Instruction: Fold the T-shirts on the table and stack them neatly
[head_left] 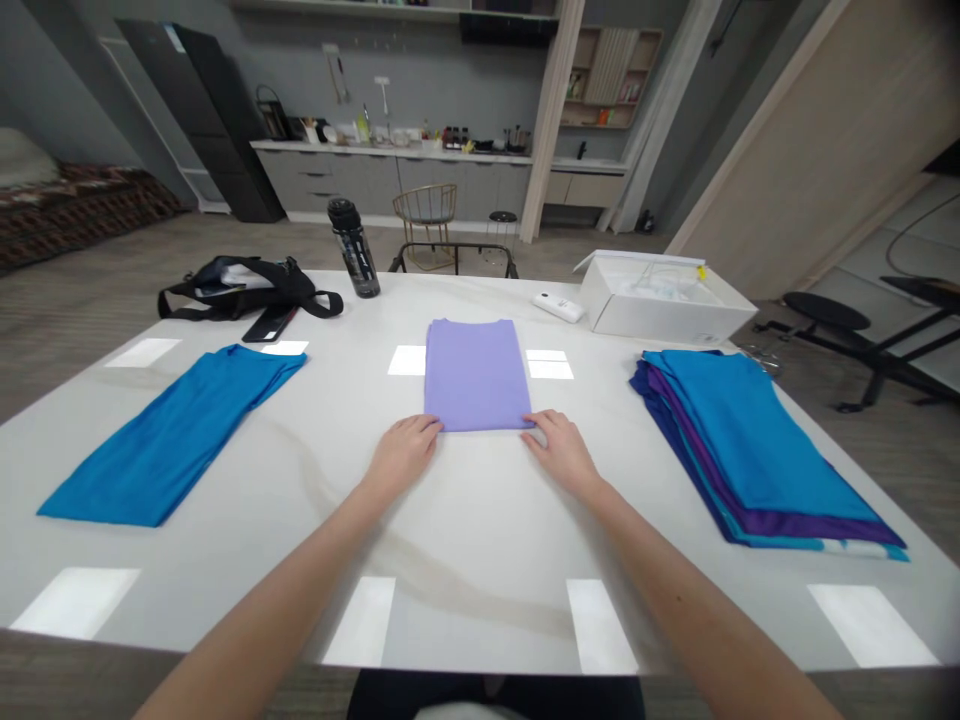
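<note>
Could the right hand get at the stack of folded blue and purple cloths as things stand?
Probably yes: only glossy white tabletop shows between the right hand and the cloth stack, though the hand would first have to leave the near right corner of the folded lavender cloth.

**Glossy White Desk (480,520) Carries Cloth and Belongings**

Faint veins run through its pale top, which throws back bright rectangles of light. A folded lilac cloth (478,372) lies flat near the middle. To the left, a blue cloth (176,430) lies at a slant; to the right sits a stack of folded cloths (757,440), blue uppermost, with purple and navy below. Along the far side are a black bag (259,285), a dark phone-like slab (270,324) beside it, an upright bottle (355,255), a small white device (558,307) and an open white box (660,312).
</note>
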